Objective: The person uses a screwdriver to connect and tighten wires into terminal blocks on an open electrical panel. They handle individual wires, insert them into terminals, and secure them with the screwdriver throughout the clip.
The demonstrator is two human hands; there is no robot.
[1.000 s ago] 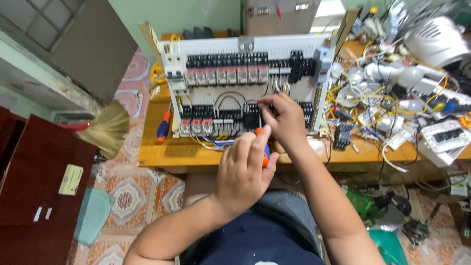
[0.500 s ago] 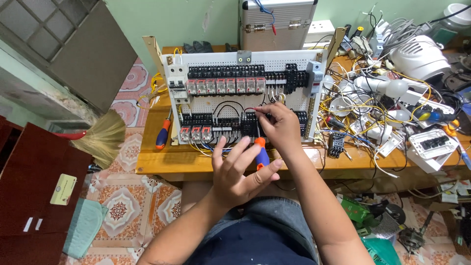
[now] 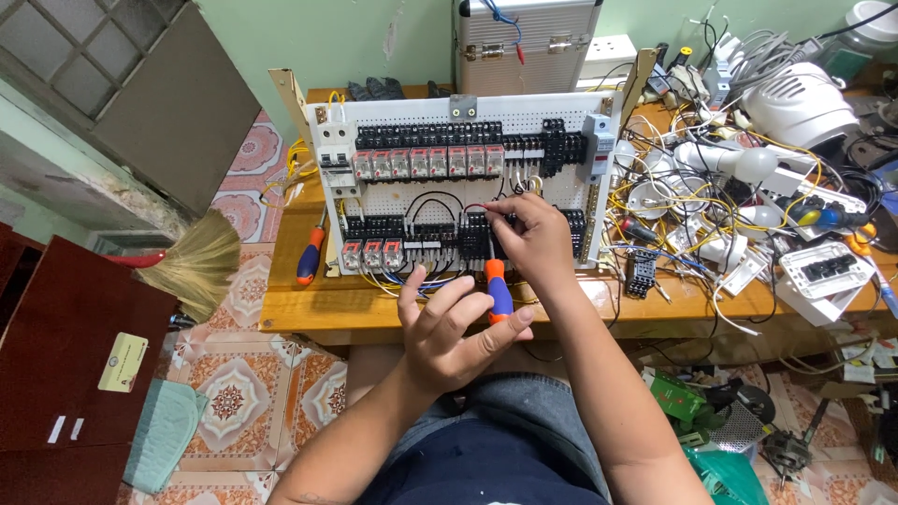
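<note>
A wooden table [image 3: 309, 313] carries a large white perforated control panel [image 3: 561, 173], propped so that its face tilts toward the camera. Two rows of black terminal blocks and relay sockets run across the panel: the upper row holds clear-cased relays with reddish insides, and a white circuit breaker sits at its left end. The lower row has three more clear relays at the left, then black sockets. Black wires loop between the rows, and yellow and blue wires trail out along the bottom edge.

A metal case [image 3: 527, 37] stands behind the panel against the green wall. To the right, a tangle of cables [image 3: 720, 206] covers the table together with white lamp holders and switches. A straw broom [image 3: 192, 262] leans at the table's left end.

The right hand [image 3: 535, 234] rests on the lower row near the middle of the panel, its fingers pinched together around a thin wire at a socket. The left hand [image 3: 456, 327] hangs just in front of the table edge, with the fingers spread and the thumb pressing a screwdriver [image 3: 497, 292] against the palm. That screwdriver has an orange and blue handle and points up toward the panel, just below the right hand. A second screwdriver [image 3: 310, 255] of the same colours lies on the table beside the panel's lower left corner.
</note>
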